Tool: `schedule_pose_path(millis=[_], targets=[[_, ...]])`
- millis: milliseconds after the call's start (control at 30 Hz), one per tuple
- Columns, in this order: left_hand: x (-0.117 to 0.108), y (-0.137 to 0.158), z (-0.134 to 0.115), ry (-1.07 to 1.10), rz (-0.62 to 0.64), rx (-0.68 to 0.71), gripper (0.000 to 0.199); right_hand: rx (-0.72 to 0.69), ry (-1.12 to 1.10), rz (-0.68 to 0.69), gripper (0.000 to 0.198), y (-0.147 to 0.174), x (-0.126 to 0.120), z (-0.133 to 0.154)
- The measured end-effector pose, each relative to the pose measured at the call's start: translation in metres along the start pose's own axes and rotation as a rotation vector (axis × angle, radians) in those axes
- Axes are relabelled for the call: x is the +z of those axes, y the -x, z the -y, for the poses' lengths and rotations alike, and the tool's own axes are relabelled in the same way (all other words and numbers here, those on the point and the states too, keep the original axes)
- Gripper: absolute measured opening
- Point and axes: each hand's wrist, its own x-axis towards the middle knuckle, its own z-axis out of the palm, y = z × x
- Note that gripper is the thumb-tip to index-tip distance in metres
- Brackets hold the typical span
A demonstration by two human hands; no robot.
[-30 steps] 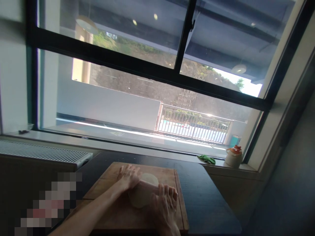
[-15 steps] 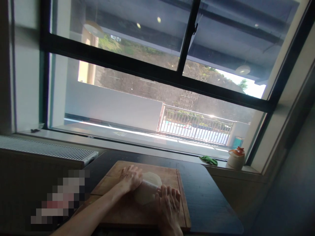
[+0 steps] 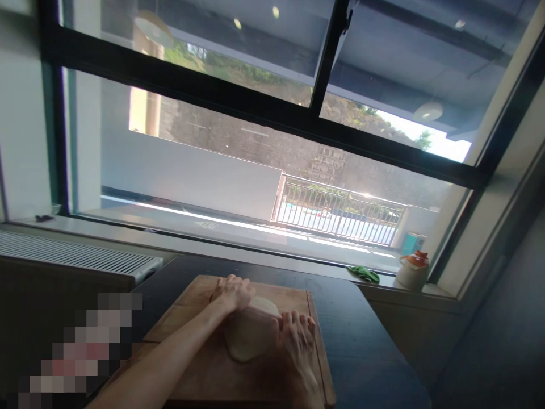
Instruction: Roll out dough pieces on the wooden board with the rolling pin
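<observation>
A flat, pale sheet of dough (image 3: 250, 336) lies on a wooden board (image 3: 208, 369). Across its far part runs a light-coloured rolling pin (image 3: 267, 318), hard to tell from the dough and mostly covered at both ends. My left hand (image 3: 233, 291) is closed over the pin's left end, near the board's far left corner. Over the right end, close to the board's right edge, my right hand (image 3: 298, 332) curls its fingers. The undersides of both hands are hidden.
The board rests on a dark table (image 3: 361, 341) below a wide window. On the sill stand a jug with an orange top (image 3: 413, 270) and a green leafy-looking bundle (image 3: 365, 274). A white radiator (image 3: 85, 255) is at left. A blurred-out patch covers the lower left.
Both hands and the rolling pin have moved a little away from me over the dough, baring more of its near side. The camera's view has shifted slightly.
</observation>
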Motion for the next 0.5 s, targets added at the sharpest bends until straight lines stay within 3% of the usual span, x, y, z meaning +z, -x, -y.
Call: schedule_pose_path(millis=[267,500], targets=[[0.014,-0.032,0.003,0.076,0.026,-0.037,0.040,0.003,0.050,-0.012,0.024,-0.023,0.007,-0.005],[0.012,-0.023,0.002,0.067,-0.001,-0.021,0.040,-0.009,0.025,-0.072,0.017,-0.011,0.004,-0.002]])
